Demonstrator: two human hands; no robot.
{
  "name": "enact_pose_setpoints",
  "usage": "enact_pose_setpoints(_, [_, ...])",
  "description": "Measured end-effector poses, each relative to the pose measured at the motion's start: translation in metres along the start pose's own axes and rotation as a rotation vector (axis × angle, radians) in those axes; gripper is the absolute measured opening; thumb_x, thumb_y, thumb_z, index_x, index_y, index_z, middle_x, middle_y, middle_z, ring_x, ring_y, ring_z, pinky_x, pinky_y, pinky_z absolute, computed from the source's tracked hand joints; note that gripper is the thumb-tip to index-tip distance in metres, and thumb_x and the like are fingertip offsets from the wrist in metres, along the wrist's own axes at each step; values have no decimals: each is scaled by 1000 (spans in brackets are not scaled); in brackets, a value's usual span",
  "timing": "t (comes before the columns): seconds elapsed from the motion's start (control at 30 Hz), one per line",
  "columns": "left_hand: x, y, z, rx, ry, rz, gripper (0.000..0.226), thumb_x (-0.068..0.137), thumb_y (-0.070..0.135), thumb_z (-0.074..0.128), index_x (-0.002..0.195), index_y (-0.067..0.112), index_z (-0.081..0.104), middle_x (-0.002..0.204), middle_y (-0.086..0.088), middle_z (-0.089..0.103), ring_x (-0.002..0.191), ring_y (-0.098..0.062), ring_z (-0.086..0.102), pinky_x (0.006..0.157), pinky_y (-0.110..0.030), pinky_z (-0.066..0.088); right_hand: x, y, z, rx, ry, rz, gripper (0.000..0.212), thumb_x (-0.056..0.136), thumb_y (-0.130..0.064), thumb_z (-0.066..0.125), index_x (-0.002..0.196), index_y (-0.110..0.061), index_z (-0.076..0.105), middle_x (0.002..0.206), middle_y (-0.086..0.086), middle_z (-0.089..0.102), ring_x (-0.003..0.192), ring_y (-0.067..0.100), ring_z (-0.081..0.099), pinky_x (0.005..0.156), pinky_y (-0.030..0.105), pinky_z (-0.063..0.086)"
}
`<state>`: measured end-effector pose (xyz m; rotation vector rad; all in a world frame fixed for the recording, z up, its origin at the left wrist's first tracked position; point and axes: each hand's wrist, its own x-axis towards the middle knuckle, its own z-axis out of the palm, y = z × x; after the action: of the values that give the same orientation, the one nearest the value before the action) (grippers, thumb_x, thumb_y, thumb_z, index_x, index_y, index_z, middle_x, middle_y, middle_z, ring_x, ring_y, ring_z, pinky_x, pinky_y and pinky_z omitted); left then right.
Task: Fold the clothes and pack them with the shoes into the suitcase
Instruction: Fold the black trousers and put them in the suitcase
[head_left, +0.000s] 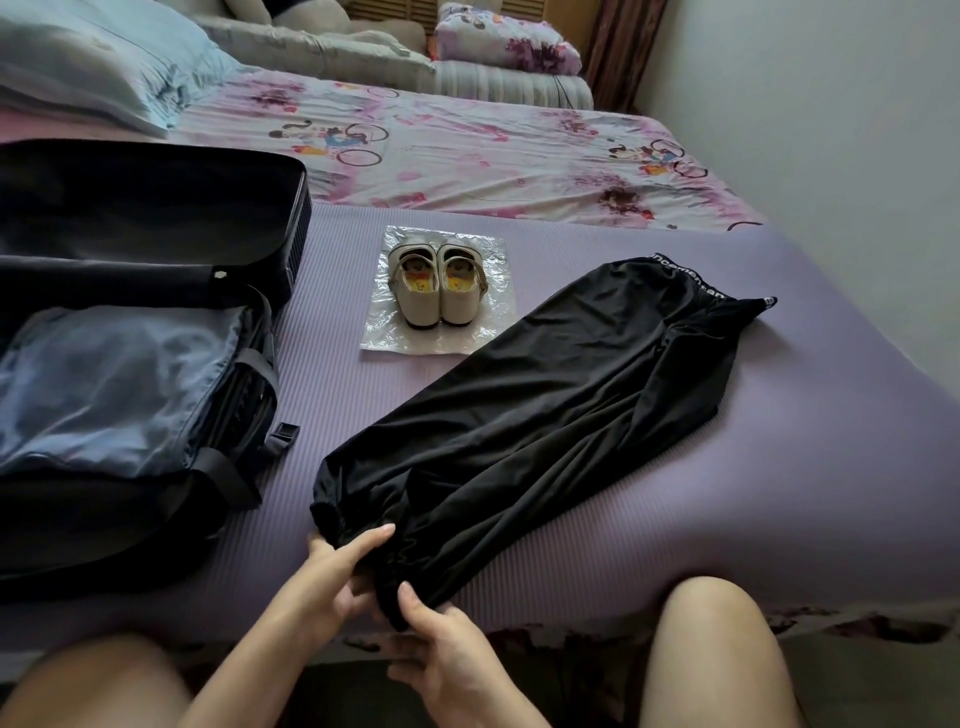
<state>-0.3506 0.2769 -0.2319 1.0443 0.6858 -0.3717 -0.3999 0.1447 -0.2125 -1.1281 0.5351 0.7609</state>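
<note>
Close together, left hand (332, 571) and right hand (441, 649) pinch the trousers (545, 405) by the cuffs, with shoes (439, 286) on plastic (379, 332) beyond the fingers and the open suitcase (130, 208) to their left.

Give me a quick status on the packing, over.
Cuffs of black trousers gripped by left hand and right hand. Garment stretched out, unfolded. Unpacked: shoes on plastic sheet. Open suitcase alongside.

Black trousers (545, 395) lie flat, diagonal, lettered waistband far right, cuffs at near edge. Cream shoes (439, 288) stand paired just beyond them. Black suitcase (130, 208) lies open at left, blue fabric (114, 384) inside.
</note>
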Motion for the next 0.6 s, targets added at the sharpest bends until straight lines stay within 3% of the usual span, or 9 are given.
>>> enact_pose_setpoints(0.1, [4, 3, -4, 12, 15, 100, 68, 78, -4, 67, 135, 13, 34, 121, -18, 57, 100, -30, 63, 60, -33, 59, 0, 2, -5, -76, 28, -4, 24, 91, -33, 60, 107, -14, 62, 75, -1, 66, 53, 10, 55, 49, 20, 39])
enact_pose_setpoints(0.23, [12, 15, -7, 87, 71, 286, 68, 68, -11, 71, 129, 8, 46, 119, -14, 61, 103, -25, 63, 69, -30, 57, -1, 0, -18, -180, 108, 19, 31, 92, -40, 58, 111, -16, 60, 98, 1, 66, 69, 12, 62, 53, 21, 47])
enact_pose_setpoints(0.3, [14, 22, -7, 147, 124, 399, 70, 68, -13, 72, 129, 8, 45, 119, -11, 60, 107, -24, 61, 81, -33, 53, 0, -4, -33, -198, 188, -25, 22, 93, -35, 57, 105, -17, 61, 101, 4, 66, 69, 13, 63, 51, 20, 47])
enact_pose_setpoints(0.37, [18, 28, -9, 242, 178, 493, 72, 69, -13, 72, 131, 8, 42, 120, -9, 57, 110, -23, 57, 93, -36, 46, 2, -9, -53, -239, 300, -156, 9, 94, -24, 57, 100, -19, 61, 100, 6, 66, 71, 14, 62, 52, 19, 46])
enact_pose_setpoints(0.43, [23, 30, -14, 287, 208, 519, 72, 71, -12, 71, 132, 8, 40, 120, -8, 55, 111, -22, 55, 97, -37, 43, 4, -19, -74, -348, 430, -354, 11, 92, -15, 58, 101, -22, 61, 100, 4, 66, 82, 15, 62, 64, 19, 49])
enact_pose_setpoints(0.53, [28, 26, -21, 213, 201, 415, 73, 73, -9, 71, 133, 13, 37, 124, -7, 54, 112, -24, 55, 88, -40, 48, 7, -43, -97, -588, 527, -641, 23, 90, -8, 59, 106, -26, 59, 107, -5, 60, 99, 9, 56, 81, 7, 42])
enact_pose_setpoints(0.6, [27, 19, -25, 194, 194, 360, 74, 75, -4, 72, 135, 16, 34, 127, -5, 52, 110, -20, 55, 83, -37, 50, 16, -60, -112, -791, 571, -766, 31, 89, -7, 59, 115, -24, 57, 118, -6, 55, 110, 9, 49, 91, 11, 34])
